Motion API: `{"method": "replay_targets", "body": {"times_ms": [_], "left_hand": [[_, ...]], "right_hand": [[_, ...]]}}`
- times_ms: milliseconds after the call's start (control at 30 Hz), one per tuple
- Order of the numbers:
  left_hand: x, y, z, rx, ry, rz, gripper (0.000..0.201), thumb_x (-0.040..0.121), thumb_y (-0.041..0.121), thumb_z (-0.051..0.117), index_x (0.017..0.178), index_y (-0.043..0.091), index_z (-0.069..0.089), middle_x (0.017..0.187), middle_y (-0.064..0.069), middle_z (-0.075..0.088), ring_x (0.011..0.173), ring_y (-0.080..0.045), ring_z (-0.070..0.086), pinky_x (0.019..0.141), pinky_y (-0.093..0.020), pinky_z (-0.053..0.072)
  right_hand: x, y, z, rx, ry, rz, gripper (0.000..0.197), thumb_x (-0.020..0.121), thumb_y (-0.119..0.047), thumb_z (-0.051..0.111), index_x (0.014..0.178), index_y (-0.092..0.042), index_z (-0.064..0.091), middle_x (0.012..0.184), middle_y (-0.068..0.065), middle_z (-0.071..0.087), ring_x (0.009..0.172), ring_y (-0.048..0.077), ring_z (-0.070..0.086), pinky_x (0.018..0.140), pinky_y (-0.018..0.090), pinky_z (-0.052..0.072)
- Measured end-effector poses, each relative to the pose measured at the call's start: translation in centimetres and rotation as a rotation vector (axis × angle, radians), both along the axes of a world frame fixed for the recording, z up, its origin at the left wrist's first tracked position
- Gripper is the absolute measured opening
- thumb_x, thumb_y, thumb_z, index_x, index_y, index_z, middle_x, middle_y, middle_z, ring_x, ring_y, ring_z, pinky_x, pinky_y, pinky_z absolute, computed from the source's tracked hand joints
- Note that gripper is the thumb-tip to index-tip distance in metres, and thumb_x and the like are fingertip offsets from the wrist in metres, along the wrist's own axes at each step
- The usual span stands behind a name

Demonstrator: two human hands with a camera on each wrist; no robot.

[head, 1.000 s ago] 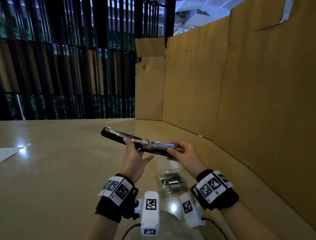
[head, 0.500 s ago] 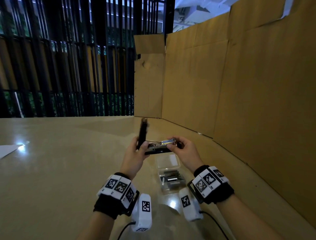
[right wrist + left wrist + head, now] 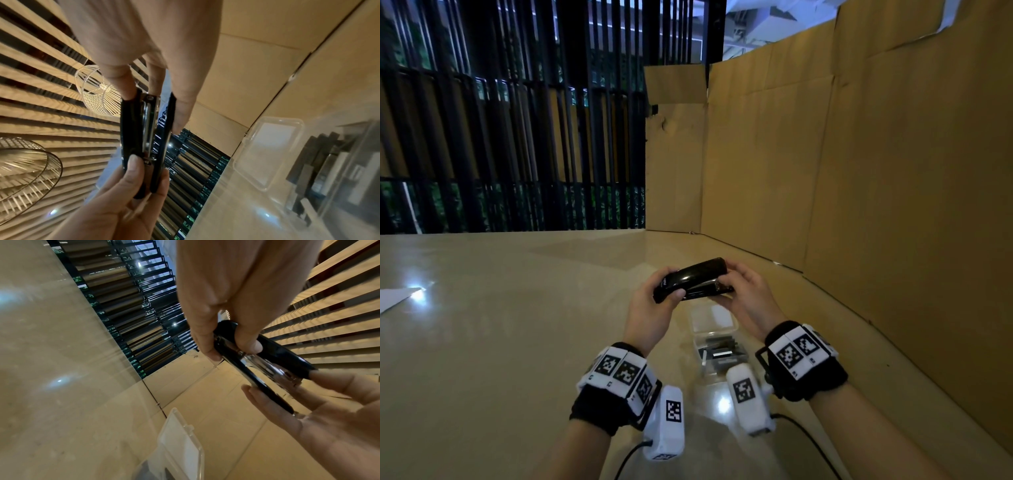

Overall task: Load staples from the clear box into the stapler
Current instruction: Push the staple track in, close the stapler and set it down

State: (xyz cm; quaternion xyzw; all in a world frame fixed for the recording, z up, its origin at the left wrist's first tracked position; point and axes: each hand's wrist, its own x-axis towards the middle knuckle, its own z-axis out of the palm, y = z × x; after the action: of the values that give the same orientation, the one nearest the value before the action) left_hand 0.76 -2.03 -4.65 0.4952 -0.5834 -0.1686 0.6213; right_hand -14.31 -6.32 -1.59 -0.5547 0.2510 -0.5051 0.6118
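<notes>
Head view: glossy black plastic stapler [image 3: 693, 279] held above the beige tabletop [image 3: 500, 325], long axis running left–right, left hand [image 3: 654, 308] gripping one end, right hand [image 3: 748, 296] the other; open clear plastic staple box [image 3: 714, 337] directly below. Left wrist view: thumb and finger pinch the stapler's hinge end. Right wrist view: fingers clamp its cover and base nearly shut.
</notes>
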Motion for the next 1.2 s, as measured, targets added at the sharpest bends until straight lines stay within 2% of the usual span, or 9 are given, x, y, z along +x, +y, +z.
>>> {"method": "replay_targets", "body": {"times_ms": [133,267,400,500,667,867,1000,1100,1200], "left_hand": [[-0.11,-0.25,-0.02,-0.024,0.042,0.009,0.028,0.085,0.006,0.059,0.106,0.025,0.054,0.093,0.009,0.059,0.091,-0.009,0.053,0.076,-0.008,0.041],[-0.02,-0.24,0.09,-0.04,0.102,-0.025,0.032,0.084,0.004,0.061,0.108,0.023,0.056,0.096,0.007,0.06,0.098,-0.016,0.054,0.088,-0.024,0.044],[0.17,-0.21,0.25,-0.064,0.1,-0.044,0.034,0.084,0.004,0.061,0.114,0.018,0.057,0.1,0.004,0.06,0.093,-0.005,0.056,0.078,-0.004,0.044],[0.21,-0.04,0.35,-0.062,0.1,-0.053,0.03,0.085,0.01,0.061,0.114,0.017,0.058,0.095,0.01,0.059,0.089,0.001,0.055,0.072,0.002,0.042],[0.08,-0.02,0.37,-0.063,0.123,-0.041,0.019,0.087,0.014,0.059,0.105,0.022,0.059,0.094,0.007,0.062,0.089,-0.003,0.057,0.074,-0.003,0.045],[0.0,-0.06,0.33,-0.055,0.151,-0.021,0.018,0.086,0.013,0.06,0.103,0.019,0.06,0.094,0.002,0.061,0.091,-0.011,0.056,0.077,-0.009,0.044],[-0.04,0.07,0.41,-0.049,0.118,0.0,0.018,0.086,0.014,0.06,0.103,0.02,0.06,0.093,0.003,0.061,0.087,-0.007,0.056,0.073,-0.003,0.043],[-0.06,0.08,0.47,-0.032,0.106,0.01,0.021,0.086,0.014,0.06,0.107,0.017,0.061,0.099,-0.003,0.062,0.094,-0.015,0.056,0.079,-0.012,0.043],[-0.15,0.12,0.54,-0.018,0.111,0.006,0.02,0.086,0.013,0.06,0.106,0.019,0.06,0.1,-0.004,0.062,0.097,-0.017,0.055,0.08,-0.015,0.043]], "right_hand": [[0.03,0.31,0.4,0.01,0.014,0.047,0.014,0.092,-0.02,0.048,0.094,-0.011,0.058,0.101,0.01,0.058,0.101,0.023,0.057,0.077,0.029,0.055],[0.16,0.43,0.58,-0.018,0.029,0.01,0.012,0.091,-0.02,0.048,0.09,-0.014,0.059,0.096,0.007,0.061,0.095,0.02,0.06,0.074,0.026,0.056],[0.16,0.48,0.45,-0.03,0.024,0.002,0.012,0.092,-0.018,0.048,0.09,-0.012,0.059,0.096,0.007,0.061,0.095,0.02,0.06,0.079,0.03,0.055],[0.19,0.5,0.33,-0.039,0.024,-0.005,0.012,0.092,-0.016,0.048,0.089,-0.011,0.059,0.095,0.008,0.061,0.094,0.02,0.061,0.081,0.032,0.055],[0.15,0.46,0.07,-0.043,0.016,-0.014,0.011,0.091,-0.014,0.048,0.09,-0.012,0.059,0.096,0.009,0.061,0.099,0.024,0.059,0.083,0.035,0.054],[0.28,0.53,0.1,-0.05,0.002,-0.027,0.014,0.091,-0.009,0.047,0.094,-0.016,0.06,0.098,0.007,0.058,0.097,0.021,0.059,0.075,0.029,0.057],[0.38,0.55,0.14,-0.043,-0.001,-0.038,0.017,0.091,-0.007,0.046,0.092,-0.016,0.061,0.1,0.008,0.057,0.102,0.025,0.056,0.074,0.029,0.057],[0.42,0.55,0.11,-0.034,0.001,-0.045,0.019,0.091,-0.006,0.045,0.09,-0.016,0.062,0.1,0.009,0.056,0.103,0.027,0.056,0.075,0.031,0.057],[0.36,0.49,0.11,-0.026,0.0,-0.044,0.02,0.092,-0.006,0.045,0.091,-0.016,0.062,0.099,0.007,0.056,0.104,0.027,0.055,0.077,0.032,0.057]]}}
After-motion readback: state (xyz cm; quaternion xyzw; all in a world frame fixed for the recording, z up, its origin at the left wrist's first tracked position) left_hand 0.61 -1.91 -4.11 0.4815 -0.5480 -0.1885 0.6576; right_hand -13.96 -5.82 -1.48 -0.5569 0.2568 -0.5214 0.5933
